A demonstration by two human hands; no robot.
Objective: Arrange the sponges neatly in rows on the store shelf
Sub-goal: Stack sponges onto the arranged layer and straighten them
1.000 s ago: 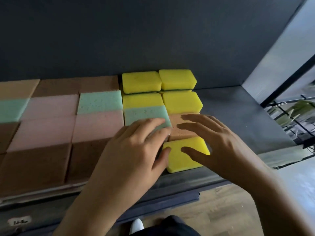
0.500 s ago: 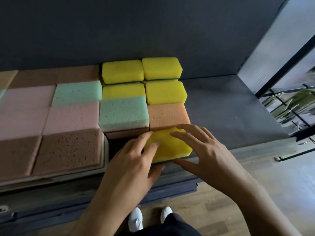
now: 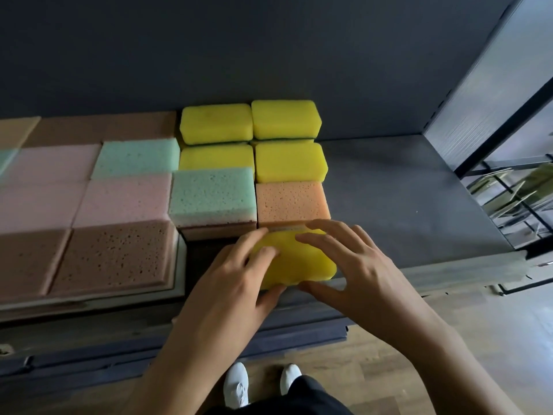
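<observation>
Plainly, both hands are on one yellow sponge [image 3: 302,262], which lies just in front of the orange sponge [image 3: 291,202], touching or nearly touching its near face and turned a little askew to it. The left hand [image 3: 227,283] grips the left end, with bent fingers on top and the thumb against the near side. The right hand [image 3: 368,277] spans the right end, its fingers spread fairly wide over the top toward the orange sponge and its thumb tucked at the near side. That two-ended hold looks meant for squaring: soft foam (it would buckle under a one-point push) slides straighter when both ends are steered together.

Judging by the rows, this sponge belongs flush against the orange sponge, closing the column that runs back from it through the other yellow sponges [image 3: 288,161]. Left of the orange sponge the green sponge [image 3: 212,193] tops a stack, and in front of that stack is a dark gap [image 3: 200,253]. Right of the orange sponge the grey shelf [image 3: 404,190] shows all the way to the side wall [image 3: 478,100], which leaves room to swing the right end out. The tight side is forward of the orange sponge. There the shelf lip [image 3: 449,269] runs just beneath the thumbs, so a pull toward the body risks tipping the yellow sponge off.
</observation>
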